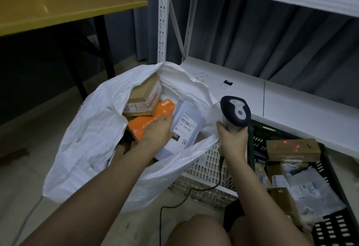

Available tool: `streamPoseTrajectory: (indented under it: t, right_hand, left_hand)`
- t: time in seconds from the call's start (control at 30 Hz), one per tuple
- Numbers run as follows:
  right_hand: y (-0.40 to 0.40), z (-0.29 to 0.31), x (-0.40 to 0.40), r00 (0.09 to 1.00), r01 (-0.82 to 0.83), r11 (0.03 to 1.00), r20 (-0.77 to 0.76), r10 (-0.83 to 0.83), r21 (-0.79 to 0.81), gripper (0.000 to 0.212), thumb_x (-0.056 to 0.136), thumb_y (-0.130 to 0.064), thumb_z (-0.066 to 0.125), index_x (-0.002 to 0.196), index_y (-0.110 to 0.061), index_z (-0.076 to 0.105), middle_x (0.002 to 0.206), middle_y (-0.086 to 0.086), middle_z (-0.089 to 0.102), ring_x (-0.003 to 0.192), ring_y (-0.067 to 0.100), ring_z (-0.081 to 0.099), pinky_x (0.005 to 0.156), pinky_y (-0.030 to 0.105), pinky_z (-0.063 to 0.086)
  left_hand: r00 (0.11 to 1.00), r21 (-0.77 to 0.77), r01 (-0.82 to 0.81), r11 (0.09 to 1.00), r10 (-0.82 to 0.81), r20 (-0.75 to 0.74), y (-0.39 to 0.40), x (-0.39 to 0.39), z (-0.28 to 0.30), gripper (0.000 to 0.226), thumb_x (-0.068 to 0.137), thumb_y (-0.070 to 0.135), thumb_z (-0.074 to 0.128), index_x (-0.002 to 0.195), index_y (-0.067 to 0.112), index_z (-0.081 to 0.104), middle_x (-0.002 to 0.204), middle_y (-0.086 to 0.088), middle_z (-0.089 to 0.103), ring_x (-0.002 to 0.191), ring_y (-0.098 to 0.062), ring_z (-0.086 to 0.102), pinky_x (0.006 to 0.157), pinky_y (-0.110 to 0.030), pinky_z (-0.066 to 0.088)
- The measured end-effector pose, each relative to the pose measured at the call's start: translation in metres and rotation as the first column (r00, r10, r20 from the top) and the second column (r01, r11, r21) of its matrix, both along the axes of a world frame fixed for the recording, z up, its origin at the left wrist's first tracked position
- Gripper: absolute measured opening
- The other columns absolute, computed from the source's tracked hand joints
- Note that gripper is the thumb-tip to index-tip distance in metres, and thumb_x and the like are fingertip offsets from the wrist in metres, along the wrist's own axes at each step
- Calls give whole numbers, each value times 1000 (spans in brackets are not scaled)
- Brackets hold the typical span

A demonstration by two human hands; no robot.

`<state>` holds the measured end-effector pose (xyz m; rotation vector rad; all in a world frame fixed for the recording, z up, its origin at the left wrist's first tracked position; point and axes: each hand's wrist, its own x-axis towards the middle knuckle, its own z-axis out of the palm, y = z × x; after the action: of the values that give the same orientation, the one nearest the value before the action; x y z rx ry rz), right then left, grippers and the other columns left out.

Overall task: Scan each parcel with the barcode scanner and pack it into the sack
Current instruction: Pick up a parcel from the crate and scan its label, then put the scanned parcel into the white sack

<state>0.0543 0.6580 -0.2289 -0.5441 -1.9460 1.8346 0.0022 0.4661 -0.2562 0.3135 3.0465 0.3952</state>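
I saw both forearms bare to the elbow, no sleeves, watch or rings on the left hand [158,129] or right hand [232,137]; both knees were bare too.

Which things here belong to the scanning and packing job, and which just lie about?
Belong to the job:
white plastic sack
grey mailer parcel with a barcode label, under the left hand
grey handheld barcode scanner, gripped by the right hand
dark crate of waiting parcels

Lying about:
yellow table
small card on the white shelf
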Motion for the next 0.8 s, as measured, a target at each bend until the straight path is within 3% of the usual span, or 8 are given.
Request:
streamPoseTrajectory:
  t: [0.07, 0.17, 0.23, 0.33, 0.43, 0.53, 0.63, 0.8]
  right_hand:
    - [-1, 0, 0, 1000, 14, 999, 7, -14, -32, 41, 84, -6, 71, 120, -12, 55, 104, 0, 60, 105, 19, 58, 90, 29, 45]
    - [-2, -2, 3, 1000, -12, 1000, 8, 12, 14, 41, 83, -3, 71, 119, -14, 55, 105, 0, 61, 106, 19, 59, 90, 30, 46]
    - [-3, -4, 5, 999, -31, 998, 20, 30, 55, 43, 82, -4, 72, 120, -15, 55, 109, 1, 62, 106, 18, 59, 92, 31, 47]
    - [-3, -2, 10, 999, -42, 997, 27, 40, 63, 43, 83, -3, 71, 121, -15, 55, 108, 1, 61, 104, 17, 58, 89, 29, 45]
    - [-5, -2, 15, 998, -50, 996, 39, 47, 69, 45, 84, -3, 70, 126, -12, 53, 105, 0, 59, 101, 17, 57, 87, 28, 44]
    - [-14, -6, 17, 997, -47, 995, 71, 41, 84, 44, 83, -7, 72, 123, -13, 54, 110, 1, 63, 105, 20, 60, 93, 34, 47]
    - [-26, -8, 17, 994, -51, 995, 98, 43, 88, 45, 83, -8, 71, 126, -7, 58, 115, 10, 67, 107, 25, 63, 92, 37, 50]
    - [-46, -11, 12, 992, -71, 993, 107, 61, 99, 34, 83, -5, 68, 117, -6, 62, 107, 11, 69, 99, 24, 65, 85, 35, 52]
  left_hand:
    - [1000, -3, -8, 1000, 8, 24, 0, 6, -7, 40, 94, 26, 58, 125, 7, 43, 114, -11, 49, 99, -35, 56, 67, -36, 39]
    - [975, -87, 98, 991, -78, 210, -4, 11, -21, 20, 96, 7, 47, 111, -2, 58, 90, -10, 53, 85, -31, 56, 71, -37, 46]
    - [947, 16, 121, 992, -120, 299, -9, 16, -27, 20, 96, 8, 46, 98, -6, 61, 86, -15, 55, 85, -34, 56, 66, -33, 38]
    - [963, 273, 24, 962, -96, 252, -21, 27, -23, 22, 97, 14, 46, 99, 1, 63, 88, -12, 61, 83, -33, 59, 58, -30, 35]
    - [990, 523, -143, 840, 125, 69, -44, 45, -17, 21, 98, 21, 49, 110, 17, 66, 95, -5, 69, 81, -23, 62, 67, -33, 49]
    - [901, 584, -300, 754, 425, -86, -76, 58, -23, 19, 97, 24, 51, 105, 16, 66, 97, -3, 67, 84, -21, 61, 70, -32, 47]
    - [815, 569, -428, 703, 572, -94, -104, 60, -32, 24, 95, 27, 56, 114, 13, 64, 112, -10, 63, 101, -27, 56, 77, -37, 47]
    - [744, 549, -563, 617, 668, 14, -113, 42, -26, 63, 81, 43, 73, 129, 10, 48, 131, -15, 46, 124, -33, 37, 93, -42, 39]
